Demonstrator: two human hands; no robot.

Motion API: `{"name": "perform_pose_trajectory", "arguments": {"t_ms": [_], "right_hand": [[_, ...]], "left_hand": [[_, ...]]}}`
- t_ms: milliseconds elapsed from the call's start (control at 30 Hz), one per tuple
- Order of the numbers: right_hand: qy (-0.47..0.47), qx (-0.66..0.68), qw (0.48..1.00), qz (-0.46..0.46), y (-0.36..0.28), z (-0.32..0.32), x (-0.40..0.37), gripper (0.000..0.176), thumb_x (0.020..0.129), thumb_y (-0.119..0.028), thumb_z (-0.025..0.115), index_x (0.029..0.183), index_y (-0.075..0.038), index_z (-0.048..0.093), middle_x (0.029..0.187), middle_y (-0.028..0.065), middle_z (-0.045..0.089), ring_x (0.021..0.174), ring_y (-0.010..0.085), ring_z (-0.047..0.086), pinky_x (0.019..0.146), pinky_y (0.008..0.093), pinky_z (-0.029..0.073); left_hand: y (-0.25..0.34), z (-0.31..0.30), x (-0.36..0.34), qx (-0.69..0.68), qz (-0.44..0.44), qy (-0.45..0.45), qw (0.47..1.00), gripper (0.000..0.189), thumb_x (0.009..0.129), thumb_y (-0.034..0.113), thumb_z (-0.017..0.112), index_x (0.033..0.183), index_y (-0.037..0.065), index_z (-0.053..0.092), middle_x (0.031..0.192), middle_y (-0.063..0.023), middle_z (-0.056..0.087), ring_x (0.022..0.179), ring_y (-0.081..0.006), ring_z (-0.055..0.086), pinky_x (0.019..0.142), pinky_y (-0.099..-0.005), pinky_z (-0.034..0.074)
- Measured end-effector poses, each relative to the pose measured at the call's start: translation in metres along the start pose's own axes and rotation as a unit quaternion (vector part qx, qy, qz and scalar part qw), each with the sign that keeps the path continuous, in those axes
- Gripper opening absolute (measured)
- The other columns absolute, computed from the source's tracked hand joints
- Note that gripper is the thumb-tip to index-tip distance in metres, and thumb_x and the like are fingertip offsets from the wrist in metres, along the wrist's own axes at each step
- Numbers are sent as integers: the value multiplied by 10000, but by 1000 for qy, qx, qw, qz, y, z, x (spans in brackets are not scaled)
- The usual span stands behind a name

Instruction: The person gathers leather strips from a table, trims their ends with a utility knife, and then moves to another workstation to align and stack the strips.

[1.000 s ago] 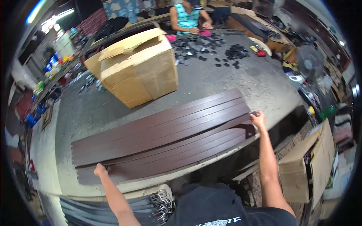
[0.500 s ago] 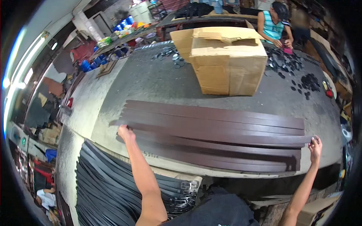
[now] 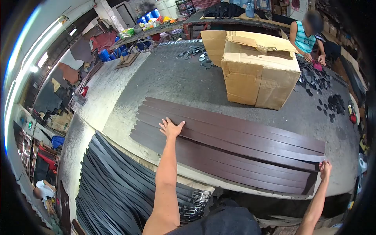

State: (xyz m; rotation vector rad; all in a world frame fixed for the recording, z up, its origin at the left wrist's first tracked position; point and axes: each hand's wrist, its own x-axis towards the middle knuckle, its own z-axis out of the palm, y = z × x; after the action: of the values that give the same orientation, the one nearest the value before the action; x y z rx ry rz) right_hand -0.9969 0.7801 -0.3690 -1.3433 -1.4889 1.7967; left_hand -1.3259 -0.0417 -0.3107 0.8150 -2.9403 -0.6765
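Note:
Several dark brown leather strips [image 3: 243, 133] lie side by side on the table, with a dark gap between two of them. My left hand [image 3: 171, 127] rests flat on the strips near their left ends, fingers spread. At the right ends, my right hand [image 3: 324, 169] pinches the end of one brown leather strip [image 3: 309, 157], which lifts slightly there. Below my left arm lies a thick bundle of black belts [image 3: 117, 188], their metal buckles [image 3: 199, 201] gathered at its right end.
A cardboard box [image 3: 258, 74] with raised flaps stands behind the strips. At the far right a person [image 3: 307, 37] handles something pink above black leather pieces [image 3: 313, 78]. More black cut-outs [image 3: 335, 105] lie nearer. A bench with containers [image 3: 156, 28] stands at the back left.
My left hand has released the strip's left end and now lies flat on the strips, further right. The strip has come down among the others. The view has turned slightly.

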Motion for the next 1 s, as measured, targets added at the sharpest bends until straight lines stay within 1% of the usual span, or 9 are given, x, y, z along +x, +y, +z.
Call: {"name": "perform_pose_trajectory", "arguments": {"t_ms": [333, 433, 467, 567, 600, 667, 700, 833, 1000], "right_hand": [[29, 11, 999, -26, 6, -17, 14, 452, 893, -76, 593, 1300, -61, 398, 840, 68, 590, 718, 172, 612, 602, 290, 531], [50, -7, 999, -8, 4, -13, 5, 474, 883, -51, 574, 1318, -55, 385, 931, 104, 584, 779, 206, 626, 655, 319, 554], [44, -38, 998, 3, 4, -12, 4, 495, 872, -25, 534, 1339, -34, 372, 1082, 161, 572, 875, 266, 645, 743, 373, 579], [27, -25, 999, 12, -10, 7, -28, 502, 866, 20, 480, 1350, 47, 348, 1116, 236, 578, 887, 319, 673, 780, 408, 592], [19, -9, 1000, 8, -12, 11, -38, 506, 864, 35, 462, 1353, 73, 340, 1127, 260, 580, 891, 337, 682, 793, 420, 597], [58, -4, 998, -1, -12, 26, -37, 479, 854, 71, 519, 1310, 85, 372, 985, 266, 621, 752, 344, 690, 647, 427, 608], [72, -28, 997, -21, -19, 37, -51, 495, 853, 46, 585, 1291, 127, 369, 960, 265, 628, 751, 326, 694, 619, 384, 607], [50, -9, 999, -12, -22, 42, -51, 515, 854, 7, 634, 1264, 175, 373, 989, 255, 619, 743, 299, 694, 618, 342, 606], [56, -9, 998, -11, -23, 38, -55, 378, 844, -14, 655, 1151, 79, 455, 899, 169, 626, 709, 251, 675, 602, 341, 588]], "left_hand": [[9, 6, -13, -7, 29, -26, 999, 1211, 595, 621, 785, 1476, 1, 231, 1557, -210, 138, 1450, -391, 21, 1145, -577, 73], [6, 13, -5, 51, 38, -22, 998, 1280, 555, 708, 753, 1475, -6, 223, 1552, -222, 147, 1445, -403, 47, 1130, -603, 108], [4, 12, -6, 89, 47, -31, 994, 1319, 539, 777, 707, 1476, -10, 215, 1555, -220, 134, 1442, -412, 47, 1130, -603, 105], [12, 3, -16, 143, 52, -70, 986, 1382, 513, 833, 666, 1492, -3, 163, 1565, -215, 92, 1442, -415, 30, 1127, -605, 111], [9, 1, -14, 138, 66, -72, 986, 1396, 500, 805, 702, 1493, -5, 148, 1566, -215, 81, 1444, -408, 21, 1120, -617, 123], [-1, 7, -7, 54, 81, -49, 994, 1399, 484, 691, 804, 1486, -22, 137, 1563, -223, 70, 1444, -407, 19, 1108, -634, 134], [-14, 23, 11, 60, 64, -29, 996, 1382, 488, 648, 832, 1491, -2, 138, 1567, -214, 50, 1446, -404, 11, 1109, -638, 127], [-13, 24, 11, 23, 45, -5, 999, 1346, 493, 597, 855, 1506, 60, 149, 1577, -175, 39, 1454, -368, 14, 1118, -639, 110], [-18, 32, 12, 1, 70, 16, 997, 1292, 506, 588, 853, 1515, 140, 181, 1582, -153, 68, 1455, -365, 5, 1117, -643, 83]]}}
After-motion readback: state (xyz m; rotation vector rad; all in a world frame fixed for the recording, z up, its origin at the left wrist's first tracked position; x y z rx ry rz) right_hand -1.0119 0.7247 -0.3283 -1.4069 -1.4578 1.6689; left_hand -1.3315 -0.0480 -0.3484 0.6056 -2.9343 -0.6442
